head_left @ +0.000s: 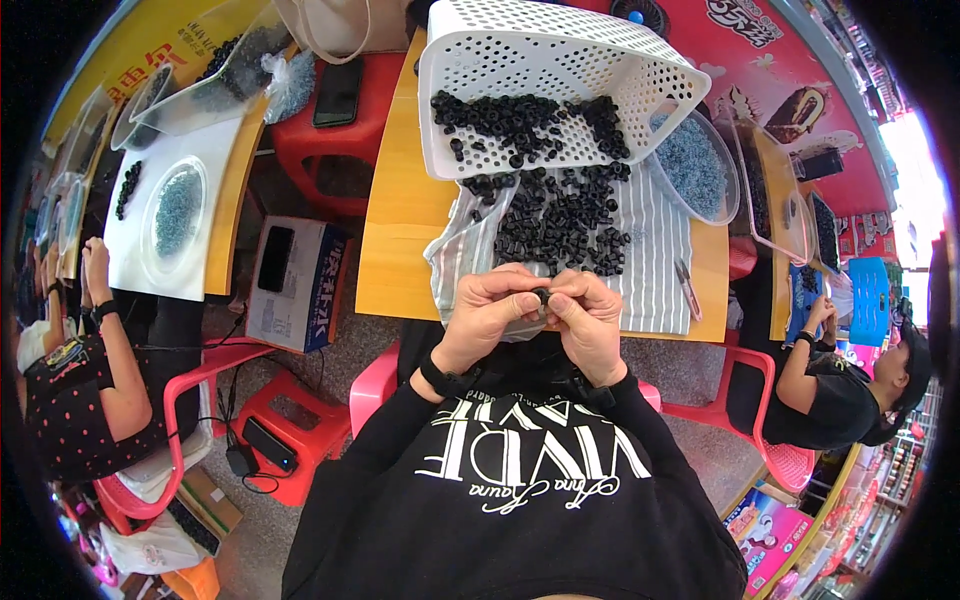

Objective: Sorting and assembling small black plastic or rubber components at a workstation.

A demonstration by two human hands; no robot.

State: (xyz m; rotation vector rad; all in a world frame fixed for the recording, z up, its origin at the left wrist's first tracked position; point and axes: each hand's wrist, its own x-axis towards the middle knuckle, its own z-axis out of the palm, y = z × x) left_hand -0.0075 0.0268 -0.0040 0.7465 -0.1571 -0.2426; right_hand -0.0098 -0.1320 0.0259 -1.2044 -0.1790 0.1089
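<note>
My left hand [478,318] and my right hand [594,322] meet at the table's near edge, closed in a pinch on a small black round part [542,296]. Fingertips cover most of it. Just beyond them, a loose heap of similar black parts [555,222] lies on a grey-and-white striped cloth [662,270]. Behind the heap, a white perforated basket [560,45] is tipped on its side with its opening toward me, and more black parts spill from it. To its right stands a clear round tub [733,205] of small bluish translucent pieces.
Tweezers or small snips [687,290] lie on the cloth's right side. A red stool [350,130] with a phone [338,93] stands left of my wooden table [395,235]. Another person sits at a white-topped table [130,255] on the left; a co-worker [840,385] sits at the right.
</note>
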